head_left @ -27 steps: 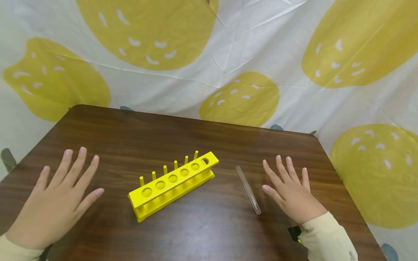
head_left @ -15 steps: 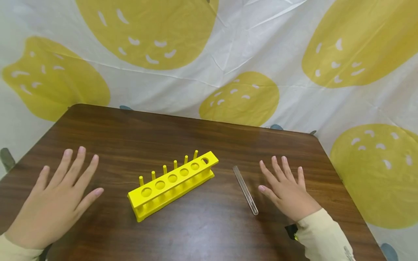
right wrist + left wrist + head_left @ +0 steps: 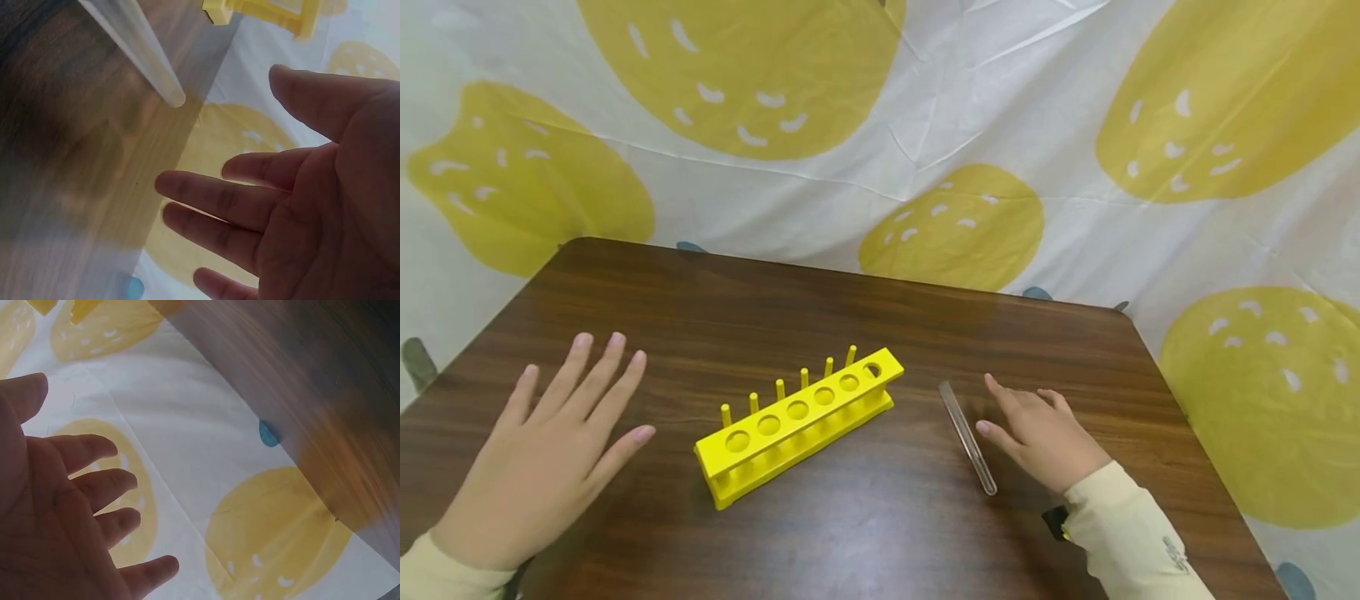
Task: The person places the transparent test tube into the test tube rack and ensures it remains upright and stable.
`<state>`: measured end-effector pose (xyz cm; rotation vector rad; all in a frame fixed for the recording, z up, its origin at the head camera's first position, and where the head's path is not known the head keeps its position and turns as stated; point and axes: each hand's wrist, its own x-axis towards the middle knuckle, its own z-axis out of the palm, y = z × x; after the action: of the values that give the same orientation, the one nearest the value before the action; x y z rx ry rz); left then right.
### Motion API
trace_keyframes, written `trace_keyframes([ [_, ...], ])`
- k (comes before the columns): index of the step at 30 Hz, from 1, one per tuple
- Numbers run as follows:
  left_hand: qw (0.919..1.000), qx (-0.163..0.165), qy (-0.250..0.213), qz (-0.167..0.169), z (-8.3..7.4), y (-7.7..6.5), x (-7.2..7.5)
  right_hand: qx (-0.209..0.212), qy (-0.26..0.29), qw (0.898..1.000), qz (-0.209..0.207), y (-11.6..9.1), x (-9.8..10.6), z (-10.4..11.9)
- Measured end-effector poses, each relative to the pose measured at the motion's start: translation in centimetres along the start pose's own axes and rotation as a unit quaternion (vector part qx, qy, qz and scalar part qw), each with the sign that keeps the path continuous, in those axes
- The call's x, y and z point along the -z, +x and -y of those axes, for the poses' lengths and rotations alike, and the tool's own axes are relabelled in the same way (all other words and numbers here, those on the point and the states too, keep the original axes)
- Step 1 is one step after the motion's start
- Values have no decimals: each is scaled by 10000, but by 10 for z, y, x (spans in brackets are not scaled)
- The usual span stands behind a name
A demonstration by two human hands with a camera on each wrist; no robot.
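In the head view a yellow test tube rack (image 3: 808, 419) stands slantwise on the table, with a row of holes in its top and a row of pegs behind. No tube sits in it. To its right a clear test tube (image 3: 967, 439) lies on the table. My left hand (image 3: 553, 450) is left of the rack, fingers spread, holding nothing. My right hand (image 3: 1048, 437) hovers just right of the tube, thumb and forefinger toward it, the other fingers slightly bent. The right wrist view shows the tube (image 3: 140, 53) beyond the empty hand (image 3: 300, 206).
The dark wood-grain table (image 3: 865, 533) has rounded far corners. Behind it and at both sides hangs a white cloth (image 3: 820, 208) printed with yellow lemons. A dark strap (image 3: 1055, 523) shows at the right sleeve's cuff.
My right hand has moved left toward the test tube, its fingers less spread. My left hand has shifted slightly to the right. The rack and tube lie as before.
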<state>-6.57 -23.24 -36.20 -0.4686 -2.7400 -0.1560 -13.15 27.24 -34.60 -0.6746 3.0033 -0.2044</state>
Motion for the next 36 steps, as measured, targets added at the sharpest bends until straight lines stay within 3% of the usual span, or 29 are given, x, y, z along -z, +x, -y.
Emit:
trace_keyframes([
  [15,9980,-400,-467,162,-18,5,-7,-11,133,9992,385,14,-10,5],
  [22,9946,-469,-836,396,-31,10,-6,-243,297,9977,558,23,-13,9],
  [31,9932,-635,-885,404,-46,16,-8,-515,919,9905,885,43,-15,12],
  [36,9930,-628,-917,396,-50,17,-9,-599,969,9881,1033,53,-16,12],
])
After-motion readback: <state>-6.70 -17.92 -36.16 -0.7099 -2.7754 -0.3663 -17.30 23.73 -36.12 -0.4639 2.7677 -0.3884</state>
